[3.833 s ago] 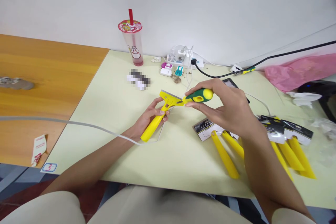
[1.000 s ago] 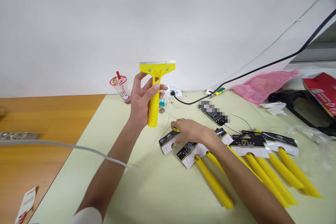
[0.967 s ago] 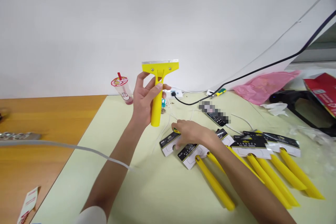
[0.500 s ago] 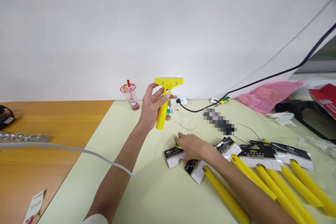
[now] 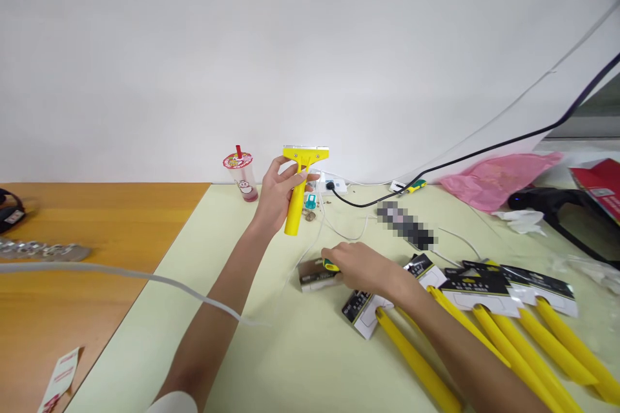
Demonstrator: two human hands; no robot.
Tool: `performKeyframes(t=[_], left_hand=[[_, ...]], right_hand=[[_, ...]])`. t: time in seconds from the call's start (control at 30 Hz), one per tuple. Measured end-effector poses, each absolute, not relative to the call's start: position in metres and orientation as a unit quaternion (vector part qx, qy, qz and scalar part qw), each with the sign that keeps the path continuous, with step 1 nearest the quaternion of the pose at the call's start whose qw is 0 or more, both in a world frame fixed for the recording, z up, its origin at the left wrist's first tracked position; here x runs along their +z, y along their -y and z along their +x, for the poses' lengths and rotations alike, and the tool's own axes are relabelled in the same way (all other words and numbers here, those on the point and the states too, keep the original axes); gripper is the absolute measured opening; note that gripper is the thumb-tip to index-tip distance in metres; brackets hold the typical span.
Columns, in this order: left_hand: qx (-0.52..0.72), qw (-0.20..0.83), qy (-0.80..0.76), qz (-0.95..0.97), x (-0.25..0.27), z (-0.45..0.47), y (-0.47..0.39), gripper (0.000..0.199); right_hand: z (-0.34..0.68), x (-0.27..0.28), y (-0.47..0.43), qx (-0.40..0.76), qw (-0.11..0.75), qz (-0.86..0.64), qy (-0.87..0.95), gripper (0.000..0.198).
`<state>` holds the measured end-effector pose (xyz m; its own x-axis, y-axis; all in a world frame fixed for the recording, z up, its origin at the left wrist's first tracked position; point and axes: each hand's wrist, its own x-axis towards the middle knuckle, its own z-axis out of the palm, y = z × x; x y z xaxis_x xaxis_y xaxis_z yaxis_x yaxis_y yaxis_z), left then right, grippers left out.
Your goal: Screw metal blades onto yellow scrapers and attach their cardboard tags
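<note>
My left hand is closed round the neck of a yellow scraper. The scraper stands nearly upright, its wide head and metal blade edge at the top and two screws showing. Lower down on the right, my right hand is closed round a green-and-yellow tool handle; only its end shows and the rest is hidden in the fist. A black-and-white header card is beside that hand, tilted up; I cannot tell whether the fingers touch it. Below the right wrist lies another card with a yellow scraper handle.
Several carded yellow scrapers lie at right. A lidded drink cup stands near the wall. Behind the hands are a white power strip, a black cable and a second green-and-yellow handle. A pink bag lies at the back right.
My left hand and the scraper have shifted slightly left. The card beside my right hand has moved up and tilted, and more of the green-and-yellow handle shows.
</note>
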<state>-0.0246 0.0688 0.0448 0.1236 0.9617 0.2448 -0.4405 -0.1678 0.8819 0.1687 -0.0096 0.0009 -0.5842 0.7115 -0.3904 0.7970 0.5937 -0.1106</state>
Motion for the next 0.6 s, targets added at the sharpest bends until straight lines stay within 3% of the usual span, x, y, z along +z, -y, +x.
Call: performKeyframes(t=[0.1,0.23,0.6], left_hand=[[0.619,0.575,-0.271,0.462,0.046,-0.022,-0.067,0.052],[0.655,0.549,-0.253,0.453,0.048,-0.018,-0.062,0.052],[0.683,0.517,-0.196,0.477,0.052,-0.002,-0.043,0.054]], right_hand=[[0.177,0.019,0.015,-0.102,0.104,0.448,-0.882,0.045],[0.188,0.041,0.024,-0.054,0.059,0.48,-0.874,0.044],[0.196,0.066,0.042,0.037,0.034,0.476,-0.878,0.053]])
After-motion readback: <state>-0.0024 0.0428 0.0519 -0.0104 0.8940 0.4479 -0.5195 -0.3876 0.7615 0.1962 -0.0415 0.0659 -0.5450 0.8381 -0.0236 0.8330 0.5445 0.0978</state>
